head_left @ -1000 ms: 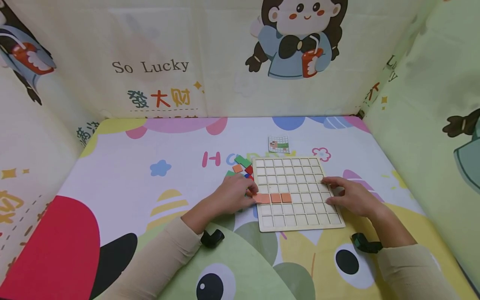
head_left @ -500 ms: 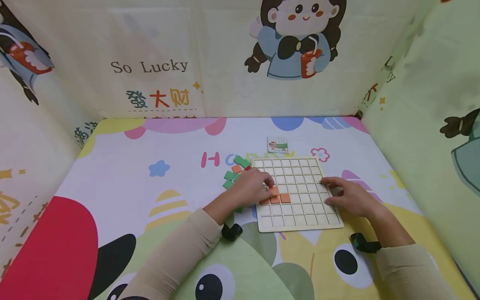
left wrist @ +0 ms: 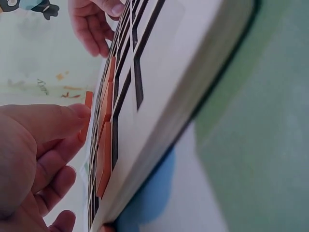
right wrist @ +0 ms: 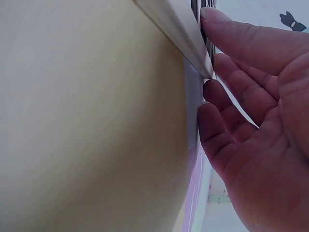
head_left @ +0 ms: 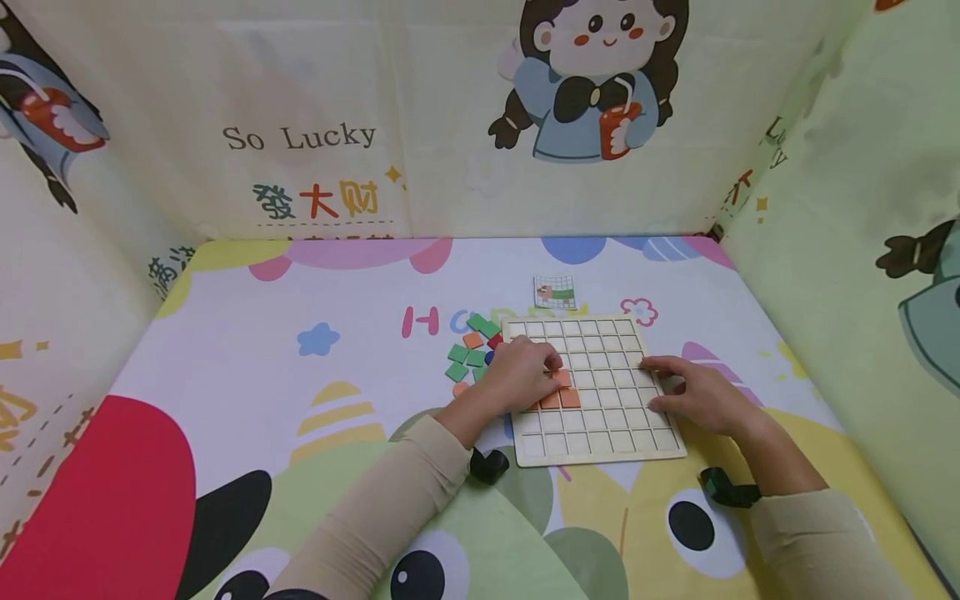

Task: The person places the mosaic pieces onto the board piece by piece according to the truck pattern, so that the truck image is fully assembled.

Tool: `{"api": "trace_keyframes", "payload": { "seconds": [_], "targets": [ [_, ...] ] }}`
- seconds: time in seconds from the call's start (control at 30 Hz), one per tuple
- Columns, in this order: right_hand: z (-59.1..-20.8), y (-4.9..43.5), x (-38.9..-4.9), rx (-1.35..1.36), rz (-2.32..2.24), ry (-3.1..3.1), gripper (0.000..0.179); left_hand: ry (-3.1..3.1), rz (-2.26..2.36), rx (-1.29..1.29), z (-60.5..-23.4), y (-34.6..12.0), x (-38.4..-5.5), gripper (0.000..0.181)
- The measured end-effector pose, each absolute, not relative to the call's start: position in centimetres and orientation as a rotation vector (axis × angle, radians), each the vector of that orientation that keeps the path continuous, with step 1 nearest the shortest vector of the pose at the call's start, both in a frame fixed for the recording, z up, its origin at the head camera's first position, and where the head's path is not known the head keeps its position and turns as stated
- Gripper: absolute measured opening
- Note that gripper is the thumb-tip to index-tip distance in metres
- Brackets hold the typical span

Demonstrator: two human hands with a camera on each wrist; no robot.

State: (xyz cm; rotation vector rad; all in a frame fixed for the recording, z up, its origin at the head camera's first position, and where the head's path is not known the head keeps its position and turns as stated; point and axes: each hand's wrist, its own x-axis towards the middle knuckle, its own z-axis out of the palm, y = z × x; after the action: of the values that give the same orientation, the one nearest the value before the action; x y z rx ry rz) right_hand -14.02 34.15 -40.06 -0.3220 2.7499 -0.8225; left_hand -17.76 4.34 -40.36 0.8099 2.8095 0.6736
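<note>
A pale wooden grid board [head_left: 611, 442] lies on the table. In its lower left part sits a row of orange square tiles [head_left: 570, 398], partly hidden by my left hand [head_left: 517, 375]. That hand pinches another orange tile [left wrist: 89, 99] between thumb and fingertips, just above the row. The left wrist view shows this tile held on edge, close over the board's face. At the board's right side is my right hand [head_left: 701, 396], its thumb [right wrist: 241, 41] resting on the border and its loosely bent fingers by the edge.
Left of the board lies a loose group of green tiles [head_left: 457, 354], with an orange tile [head_left: 472, 340], a red one [head_left: 495, 341] and a blue piece beside them. A small picture card [head_left: 554, 292] lies behind the board. Printed cloth walls [head_left: 450, 100] surround the table.
My left hand has moved right from the board's left edge onto the grid, bringing an orange tile above the row. The right hand stays at the board's right edge.
</note>
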Motion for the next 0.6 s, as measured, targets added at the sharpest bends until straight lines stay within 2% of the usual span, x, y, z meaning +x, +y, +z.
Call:
{"api": "trace_keyframes", "payload": {
  "seconds": [0.6],
  "targets": [
    [-40.0,34.1,-14.0,-0.318,-0.835,2.745,0.061,2.803,0.660,0.728,-40.7,5.5,-17.9,0.021]
  ]
}}
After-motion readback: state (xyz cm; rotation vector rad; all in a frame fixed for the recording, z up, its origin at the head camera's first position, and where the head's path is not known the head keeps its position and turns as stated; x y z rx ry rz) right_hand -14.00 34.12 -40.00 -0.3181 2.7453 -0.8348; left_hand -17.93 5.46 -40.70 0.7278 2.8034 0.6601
